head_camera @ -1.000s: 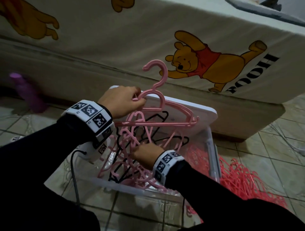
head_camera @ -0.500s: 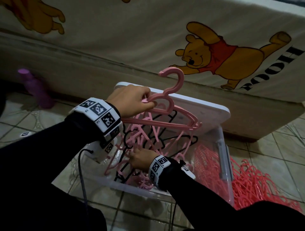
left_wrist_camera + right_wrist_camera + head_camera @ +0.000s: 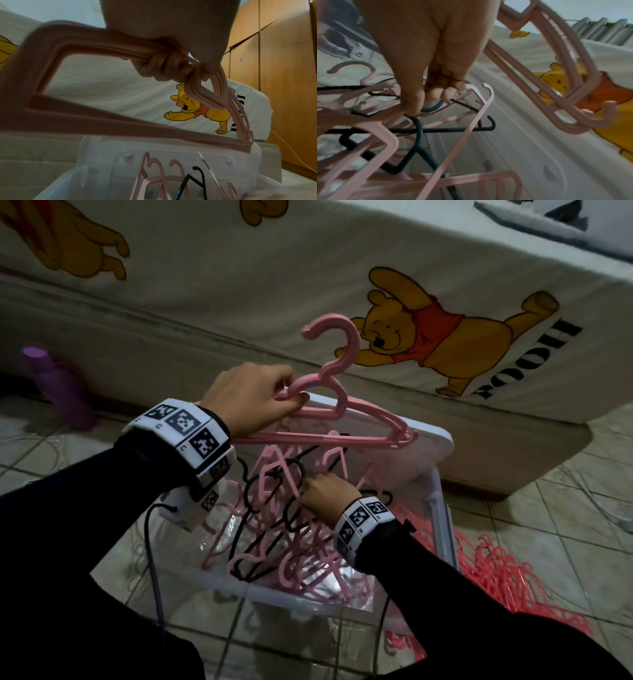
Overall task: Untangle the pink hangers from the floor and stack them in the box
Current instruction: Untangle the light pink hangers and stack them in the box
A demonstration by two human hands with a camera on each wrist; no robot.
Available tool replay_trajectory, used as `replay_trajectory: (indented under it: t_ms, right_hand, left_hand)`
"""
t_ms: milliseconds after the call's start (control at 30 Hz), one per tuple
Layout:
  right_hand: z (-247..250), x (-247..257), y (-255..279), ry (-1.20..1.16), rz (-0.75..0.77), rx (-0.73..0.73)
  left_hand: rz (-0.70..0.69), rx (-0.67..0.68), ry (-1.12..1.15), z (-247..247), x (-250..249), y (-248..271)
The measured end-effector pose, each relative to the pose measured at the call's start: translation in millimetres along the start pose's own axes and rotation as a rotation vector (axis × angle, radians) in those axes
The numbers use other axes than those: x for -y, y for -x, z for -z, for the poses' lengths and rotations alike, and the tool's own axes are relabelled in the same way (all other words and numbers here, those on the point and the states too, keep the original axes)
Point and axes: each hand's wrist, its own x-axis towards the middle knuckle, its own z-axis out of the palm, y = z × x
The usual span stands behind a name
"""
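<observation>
My left hand (image 3: 289, 400) grips a stack of pink hangers (image 3: 346, 414) by the neck and holds it upright over the clear plastic box (image 3: 236, 582). In the left wrist view my fingers (image 3: 164, 67) curl round the stacked necks (image 3: 102, 119). Inside the box lies a tangle of pink hangers (image 3: 308, 556) and black hangers (image 3: 260, 542). My right hand (image 3: 308, 491) reaches into the tangle. In the right wrist view its fingertips (image 3: 412, 108) pinch the hook of a black hanger (image 3: 419, 129) along with a pink hanger (image 3: 465, 135).
The box's white lid (image 3: 436, 441) leans against a bed draped in a cartoon-bear sheet (image 3: 239, 285) just behind. A heap of coral-red hangers (image 3: 496, 573) lies on the tiled floor to the right. A purple bottle (image 3: 58, 385) stands at far left.
My right hand has shifted a little farther back and up within the tangle. My left hand keeps hold of the stack, which stays above the box.
</observation>
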Motion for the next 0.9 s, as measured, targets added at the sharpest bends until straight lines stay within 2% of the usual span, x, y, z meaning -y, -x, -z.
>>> replay_trajectory:
  t_ms: [167, 400, 533, 733, 900]
  right_hand:
    - [12.1, -0.7, 13.6, 0.071, -0.115, -0.043]
    - [40.7, -16.4, 46.7, -0.151, -0.263, -0.165]
    - [58.7, -42.2, 62.4, -0.33, -0.409, -0.309]
    - [79.6, -61.6, 78.4, -0.506, -0.515, -0.609]
    - [84.2, -68.0, 82.5, -0.564, -0.555, -0.703]
  left_hand:
    - [0.089, -0.064, 0.05, 1.8, 1.0, -3.3]
    - [0.149, -0.128, 0.198, 4.6, 7.1, -7.2]
    - [0.169, -0.091, 0.261, 6.5, 10.8, -4.3]
    - [0.067, 0.074, 0.291, 3.7, 6.5, -1.6]
    - [0.026, 0.125, 0.283, -0.5, 2.3, -1.9]
